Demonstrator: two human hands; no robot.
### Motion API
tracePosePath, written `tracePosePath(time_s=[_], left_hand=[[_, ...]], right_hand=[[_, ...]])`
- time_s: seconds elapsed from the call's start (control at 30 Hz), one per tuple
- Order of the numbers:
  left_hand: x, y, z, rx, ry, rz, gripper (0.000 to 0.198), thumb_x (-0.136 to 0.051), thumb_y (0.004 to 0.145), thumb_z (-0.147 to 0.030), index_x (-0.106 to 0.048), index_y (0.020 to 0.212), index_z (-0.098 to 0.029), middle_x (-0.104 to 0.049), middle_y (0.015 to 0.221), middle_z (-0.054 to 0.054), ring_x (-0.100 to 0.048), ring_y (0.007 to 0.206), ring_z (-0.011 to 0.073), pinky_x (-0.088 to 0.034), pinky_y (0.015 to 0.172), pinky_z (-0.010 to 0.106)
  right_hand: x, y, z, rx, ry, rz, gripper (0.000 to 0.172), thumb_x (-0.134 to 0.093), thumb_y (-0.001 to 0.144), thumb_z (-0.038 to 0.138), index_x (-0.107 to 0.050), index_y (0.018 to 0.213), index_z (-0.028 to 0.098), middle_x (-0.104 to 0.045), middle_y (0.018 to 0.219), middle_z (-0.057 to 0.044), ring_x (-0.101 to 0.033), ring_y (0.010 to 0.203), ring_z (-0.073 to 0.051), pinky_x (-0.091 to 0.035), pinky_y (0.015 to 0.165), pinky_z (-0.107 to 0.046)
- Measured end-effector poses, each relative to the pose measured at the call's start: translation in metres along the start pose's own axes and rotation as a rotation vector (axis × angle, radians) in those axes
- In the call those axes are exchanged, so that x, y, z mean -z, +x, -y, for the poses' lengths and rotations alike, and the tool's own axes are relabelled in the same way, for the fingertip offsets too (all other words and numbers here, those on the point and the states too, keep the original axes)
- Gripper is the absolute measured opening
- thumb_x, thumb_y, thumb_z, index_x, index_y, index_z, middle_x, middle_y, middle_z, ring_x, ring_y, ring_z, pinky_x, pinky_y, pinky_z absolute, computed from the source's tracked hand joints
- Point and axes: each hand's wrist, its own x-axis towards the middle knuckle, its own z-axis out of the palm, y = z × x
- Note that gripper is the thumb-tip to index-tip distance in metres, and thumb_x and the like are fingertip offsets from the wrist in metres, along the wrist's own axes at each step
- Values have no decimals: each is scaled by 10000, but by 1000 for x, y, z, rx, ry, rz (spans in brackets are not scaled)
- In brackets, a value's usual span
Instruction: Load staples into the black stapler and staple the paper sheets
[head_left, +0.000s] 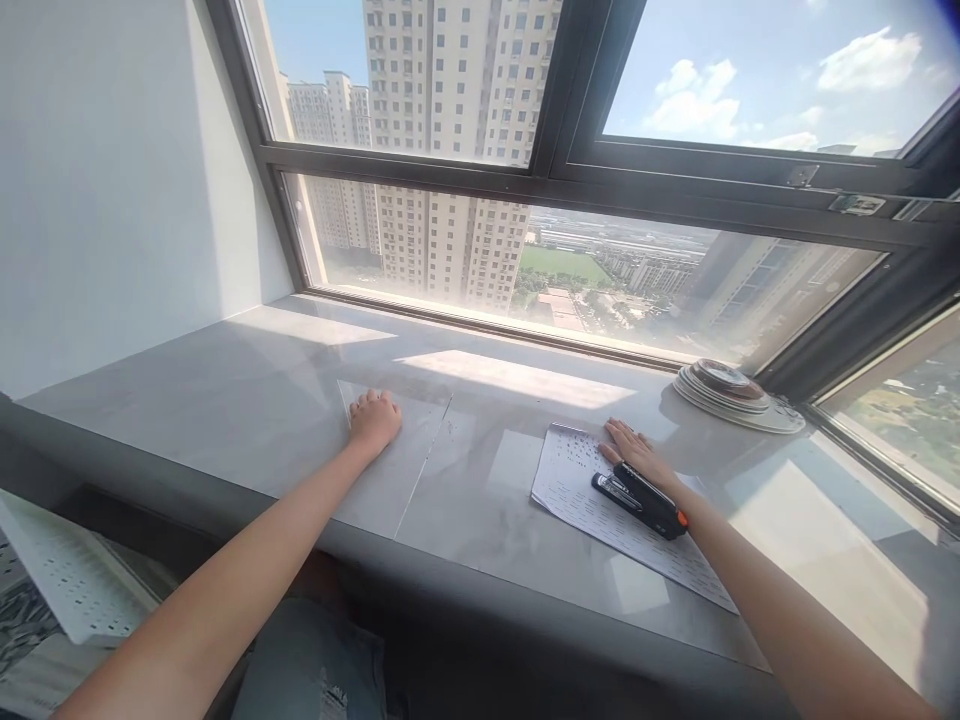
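My left hand rests on the grey marbled sill with its fingers curled in. A thin pale edge shows beside those fingers; whether they hold anything is hidden. My right hand lies open, palm down, at the far edge of the printed paper sheets, fingers stretched out. On the sheets, just in front of that hand and beside its wrist, lies a black stapler with an orange part at one end. It lies loose, with no fingers around it.
A stack of plates stands at the right back corner by the dark window frame. A white wall closes the left side. Below the sill's front edge, a white perforated rack stands at lower left.
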Motion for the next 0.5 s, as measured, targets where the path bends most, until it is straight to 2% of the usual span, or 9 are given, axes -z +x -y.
tracePosePath(time_s=[0.1,0.23,0.37,0.5], left_hand=[[2,-1,0,-6,11,-3,386,-362,953,-262,-672,1136,-123,-634,1185,230,-553,1143,368,-409,964,491],[4,-2,0,-18,12,27,390,-330,968,-251,-669,1111,-123,-629,1163,226,-562,1116,360,-416,939,479],[1,-1,1,-16,-5,9,382,-345,964,-250,-672,1113,-122,-627,1158,231,-556,1130,370,-403,947,488],[-4,1,1,-10,4,-16,375,-362,957,-254,-676,1114,-123,-630,1173,232,-560,1132,371,-410,945,493]], right_hand=[[3,5,22,43,21,8,653,-291,1002,608,-390,1510,209,-305,1660,-140,-258,1546,-297,-222,1259,-536],[8,17,66,120,65,44,699,-259,1012,639,-322,1559,208,-250,1681,-133,-213,1560,-290,-177,1269,-526],[7,36,116,149,116,64,747,-233,1021,654,-203,1610,197,-198,1693,-137,-173,1570,-288,-111,1264,-580],[1,60,169,213,180,67,789,-260,1016,677,-190,1610,162,-186,1688,-175,-185,1561,-335,-57,1224,-682]])
